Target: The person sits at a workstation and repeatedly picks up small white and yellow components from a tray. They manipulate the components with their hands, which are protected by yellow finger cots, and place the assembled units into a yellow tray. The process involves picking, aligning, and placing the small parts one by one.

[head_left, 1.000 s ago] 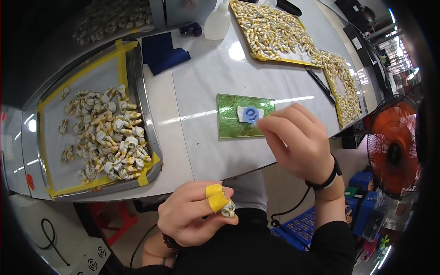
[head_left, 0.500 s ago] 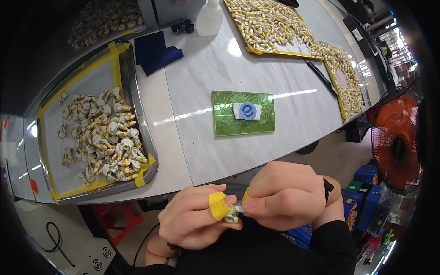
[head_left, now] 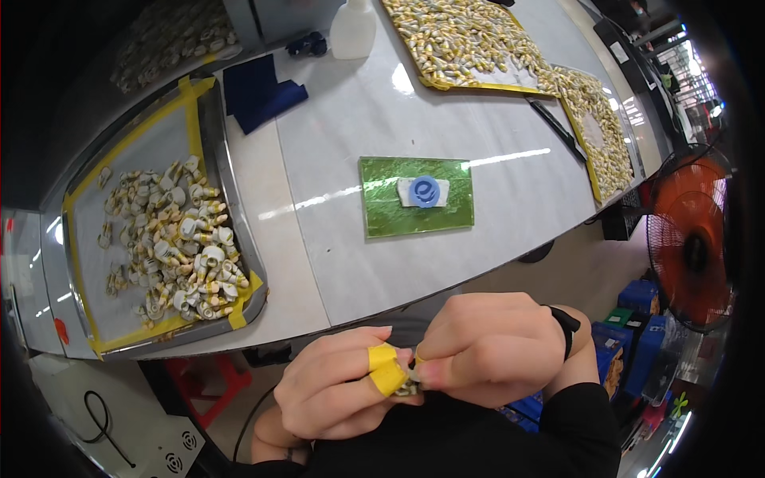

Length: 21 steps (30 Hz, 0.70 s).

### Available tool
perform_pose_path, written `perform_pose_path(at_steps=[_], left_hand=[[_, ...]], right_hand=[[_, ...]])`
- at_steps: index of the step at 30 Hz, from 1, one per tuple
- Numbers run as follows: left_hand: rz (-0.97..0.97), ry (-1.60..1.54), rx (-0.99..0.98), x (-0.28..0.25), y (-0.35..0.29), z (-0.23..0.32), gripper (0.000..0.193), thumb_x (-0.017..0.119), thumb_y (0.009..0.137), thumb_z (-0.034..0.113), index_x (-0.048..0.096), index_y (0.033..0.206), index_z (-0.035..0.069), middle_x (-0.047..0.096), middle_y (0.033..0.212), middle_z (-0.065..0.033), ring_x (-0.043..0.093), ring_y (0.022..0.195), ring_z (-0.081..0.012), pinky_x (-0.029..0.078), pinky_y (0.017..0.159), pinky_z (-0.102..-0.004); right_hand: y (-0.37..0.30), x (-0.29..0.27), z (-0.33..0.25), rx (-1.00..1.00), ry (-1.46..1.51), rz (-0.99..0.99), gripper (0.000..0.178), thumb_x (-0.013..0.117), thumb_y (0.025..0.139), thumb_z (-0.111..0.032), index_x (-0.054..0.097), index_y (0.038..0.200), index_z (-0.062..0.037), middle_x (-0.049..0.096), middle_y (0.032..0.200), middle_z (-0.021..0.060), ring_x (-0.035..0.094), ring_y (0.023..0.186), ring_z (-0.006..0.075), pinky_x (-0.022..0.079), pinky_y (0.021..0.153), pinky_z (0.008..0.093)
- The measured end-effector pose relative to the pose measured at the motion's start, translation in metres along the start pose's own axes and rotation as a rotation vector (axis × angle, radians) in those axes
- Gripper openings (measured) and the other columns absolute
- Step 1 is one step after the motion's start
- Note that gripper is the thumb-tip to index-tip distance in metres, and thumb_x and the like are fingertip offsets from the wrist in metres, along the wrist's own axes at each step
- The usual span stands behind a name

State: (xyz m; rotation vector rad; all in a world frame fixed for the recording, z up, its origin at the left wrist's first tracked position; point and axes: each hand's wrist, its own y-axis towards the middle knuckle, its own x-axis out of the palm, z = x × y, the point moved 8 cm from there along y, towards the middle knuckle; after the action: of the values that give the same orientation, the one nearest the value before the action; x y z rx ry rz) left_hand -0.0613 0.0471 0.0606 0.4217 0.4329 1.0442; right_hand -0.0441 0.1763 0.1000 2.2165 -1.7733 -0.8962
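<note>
My left hand (head_left: 339,382), with yellow tape around its fingers, is closed on a small white-and-yellow piece (head_left: 409,388), mostly hidden between fingers and thumb. Against that piece, my right hand (head_left: 494,346) pinches a tiny pale part (head_left: 413,373); its shape is mostly covered by the fingertips. Both hands meet just off the table's front edge, near my body. Beyond them on the table lies a green glassy plate (head_left: 382,219). A white pad (head_left: 407,192) rests on the plate, topped by a round blue piece (head_left: 425,192) with a curl-shaped mark.
At left, a metal tray (head_left: 253,275) edged with yellow tape holds a heap of small white-and-yellow pieces (head_left: 171,239). Two trays of smaller pieces (head_left: 470,48) stand at back right, beside a black pen-like tool (head_left: 555,127). Dark blue cloth (head_left: 259,94), a white bottle (head_left: 353,32) and an orange fan (head_left: 689,239) surround the table.
My right fingertips have drawn closer to the left fingers, covering more of the small pieces. My left hand has turned slightly. The view has shifted a little.
</note>
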Motion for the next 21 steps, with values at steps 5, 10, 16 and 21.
perform_pose_path(at_steps=[5,10,16,21], left_hand=[[0.030,-0.024,-0.098,0.001,0.000,-0.014,0.030,0.079,0.067,0.010,0.062,0.089,-0.002,0.067,0.085,-0.0130,0.065,0.079,-0.0273,0.054,0.069,-0.0344],[0.188,-0.485,-0.373,0.002,-0.010,-0.038,0.033,0.073,0.077,0.015,0.056,0.097,-0.005,0.064,0.090,-0.0151,0.064,0.085,-0.0220,0.051,0.082,-0.0379],[0.250,-0.723,-0.516,0.007,-0.020,-0.050,0.039,0.073,0.079,0.016,0.051,0.103,-0.006,0.062,0.096,-0.0142,0.063,0.090,-0.0234,0.050,0.087,-0.0401],[0.188,-0.889,-0.665,0.014,-0.026,-0.057,0.041,0.072,0.080,0.022,0.052,0.103,-0.005,0.061,0.098,-0.0141,0.064,0.090,-0.0242,0.050,0.085,-0.0391]], right_hand=[[0.010,-0.017,-0.004,-0.056,-0.228,-0.159,0.017,0.071,0.073,-0.003,0.066,0.089,0.0011,0.063,0.079,0.0092,0.061,0.066,0.0224,0.051,0.057,0.0286],[0.063,-0.159,0.046,0.131,-0.946,0.138,0.017,0.065,0.075,-0.009,0.065,0.090,-0.0010,0.066,0.086,0.0119,0.062,0.078,0.0239,0.047,0.068,0.0296],[0.039,-0.226,0.176,0.595,-1.030,-0.073,0.018,0.066,0.077,-0.013,0.063,0.086,0.0012,0.065,0.082,0.0163,0.063,0.076,0.0272,0.049,0.069,0.0347],[0.039,-0.220,0.182,0.494,-0.970,0.022,0.018,0.065,0.078,-0.014,0.061,0.083,0.0022,0.063,0.074,0.0151,0.060,0.067,0.0255,0.047,0.062,0.0336]])
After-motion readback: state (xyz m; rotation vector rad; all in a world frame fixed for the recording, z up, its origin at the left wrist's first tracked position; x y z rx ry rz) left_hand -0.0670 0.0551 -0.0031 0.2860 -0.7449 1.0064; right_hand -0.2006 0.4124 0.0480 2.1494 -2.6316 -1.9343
